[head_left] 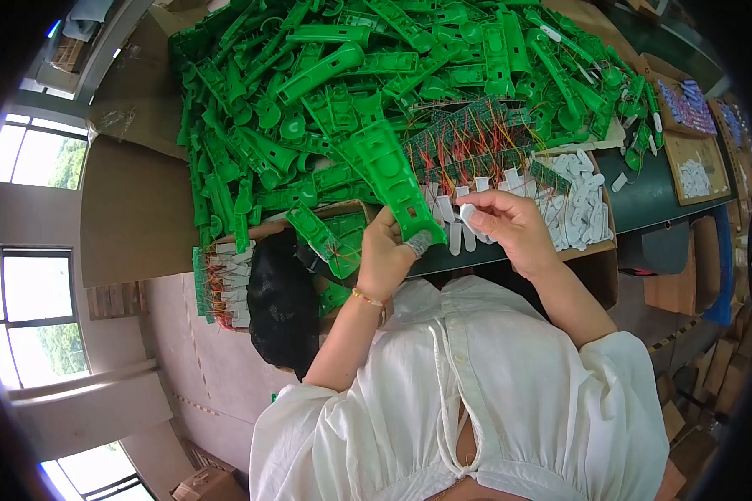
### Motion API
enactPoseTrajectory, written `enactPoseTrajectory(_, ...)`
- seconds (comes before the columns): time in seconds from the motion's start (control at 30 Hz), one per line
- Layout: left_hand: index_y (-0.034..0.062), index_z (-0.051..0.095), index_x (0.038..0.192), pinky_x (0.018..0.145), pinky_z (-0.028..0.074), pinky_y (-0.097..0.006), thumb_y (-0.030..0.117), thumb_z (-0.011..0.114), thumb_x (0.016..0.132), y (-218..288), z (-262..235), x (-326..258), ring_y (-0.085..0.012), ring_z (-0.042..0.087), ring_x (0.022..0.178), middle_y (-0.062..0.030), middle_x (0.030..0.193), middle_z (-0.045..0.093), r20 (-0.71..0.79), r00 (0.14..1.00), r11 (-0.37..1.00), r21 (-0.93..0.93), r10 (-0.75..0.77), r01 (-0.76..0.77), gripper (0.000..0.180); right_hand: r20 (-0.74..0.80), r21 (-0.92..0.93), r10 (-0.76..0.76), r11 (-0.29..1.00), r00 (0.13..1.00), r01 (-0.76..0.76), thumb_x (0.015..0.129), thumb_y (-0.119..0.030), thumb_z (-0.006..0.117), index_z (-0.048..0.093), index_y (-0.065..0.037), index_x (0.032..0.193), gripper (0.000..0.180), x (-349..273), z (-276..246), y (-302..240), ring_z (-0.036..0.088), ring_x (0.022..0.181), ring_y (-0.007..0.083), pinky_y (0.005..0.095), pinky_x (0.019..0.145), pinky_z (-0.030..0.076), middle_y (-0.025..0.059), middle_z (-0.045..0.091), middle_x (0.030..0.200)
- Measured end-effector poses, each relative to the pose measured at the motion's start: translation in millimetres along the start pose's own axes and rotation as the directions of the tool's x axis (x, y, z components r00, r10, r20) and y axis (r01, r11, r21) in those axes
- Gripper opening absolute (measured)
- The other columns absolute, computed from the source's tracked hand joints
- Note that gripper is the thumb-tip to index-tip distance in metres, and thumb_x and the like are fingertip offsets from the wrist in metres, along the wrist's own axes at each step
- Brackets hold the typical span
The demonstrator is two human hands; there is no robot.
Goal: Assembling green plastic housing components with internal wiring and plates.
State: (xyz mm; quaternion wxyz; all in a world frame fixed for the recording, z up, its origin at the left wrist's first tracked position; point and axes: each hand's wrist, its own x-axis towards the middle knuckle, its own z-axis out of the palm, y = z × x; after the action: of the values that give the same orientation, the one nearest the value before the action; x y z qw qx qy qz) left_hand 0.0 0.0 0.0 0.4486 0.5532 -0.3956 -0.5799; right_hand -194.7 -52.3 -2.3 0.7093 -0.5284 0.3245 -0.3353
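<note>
A long green plastic shell [384,167] is gripped at its near end by my left hand [383,260], its ribbed inner side turned up and its far end over the pile. Grey wrapping covers my left thumb. My right hand [520,234], just right of the shell, pinches a small white plastic piece [466,214] between thumb and fingers. Beyond my hands lie green circuit boards [468,134] with red and yellow wires, white tabs hanging toward me. The white piece and the shell are apart.
A big heap of green shells [267,83] covers the table's far side. A box of white plastic pieces [581,200] stands at right. Wired boards [226,284] and a black mesh bag [282,301] are at left. Farther right is a cardboard tray [700,159].
</note>
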Motion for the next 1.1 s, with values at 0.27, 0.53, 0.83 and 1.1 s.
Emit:
enactPoseTrajectory(0.27, 0.0021, 0.034, 0.13, 0.086, 0.044, -0.03, -0.01, 0.055, 0.066, -6.9, 28.4, -5.5, -0.0167, 0.054, 0.096, -0.0072, 0.106, 0.053, 0.183, 0.973, 0.956, -0.282, 0.142, -0.087, 0.068, -0.118, 0.144, -0.044, 0.988, 0.992, 0.061, 0.08, -0.004, 0.065, 0.057, 0.003, 0.097, 0.02, 4.2, 17.6, 9.9, 0.06, 0.071, 0.0104, 0.0226, 0.062, 0.051, 0.0083, 0.063, 0.086)
enactPoseTrajectory(0.53, 0.0027, 0.036, 0.128, 0.073, 0.048, -0.03, 0.004, 0.055, 0.083, -2.5, 24.3, -0.8, -0.0156, 0.057, 0.087, -0.0068, 0.103, 0.056, 0.066, 0.996, 0.95, -0.308, 0.067, -0.044, 0.048, -0.139, 0.173, -0.027, 0.984, 0.99, 0.051, 0.076, -0.001, 0.068, 0.057, 0.002, 0.093, 0.021, 7.0, 14.0, 10.7, 0.059, 0.068, 0.0101, 0.0223, 0.059, 0.05, 0.0083, 0.063, 0.084)
enactPoseTrajectory(0.83, -0.0036, 0.019, 0.137, 0.074, 0.048, -0.04, 0.014, 0.071, 0.069, -3.2, 30.5, -3.5, -0.0367, 0.054, 0.088, -0.0226, 0.105, 0.046, 0.064, 0.899, 0.678, 0.635, 0.433, -0.371, 0.087, -0.229, 0.198, -0.072, 0.973, 0.971, 0.118, 0.075, -0.001, 0.07, 0.058, 0.002, 0.089, 0.018, 7.5, 17.3, 7.8, 0.059, 0.068, 0.0089, 0.021, 0.06, 0.05, 0.0071, 0.063, 0.079)
enactPoseTrajectory(1.1, -0.0008, 0.019, 0.137, 0.084, 0.044, -0.041, -0.002, 0.056, 0.075, -1.7, 36.9, -7.1, -0.0402, 0.049, 0.101, -0.0231, 0.111, 0.044, 0.16, 0.934, 0.683, 0.644, 0.319, -0.344, 0.072, -0.225, 0.187, -0.053, 0.978, 0.973, 0.096, 0.075, -0.001, 0.07, 0.057, 0.001, 0.085, 0.017, 1.2, 10.9, 10.6, 0.059, 0.07, 0.008, 0.0204, 0.063, 0.05, 0.0057, 0.062, 0.079)
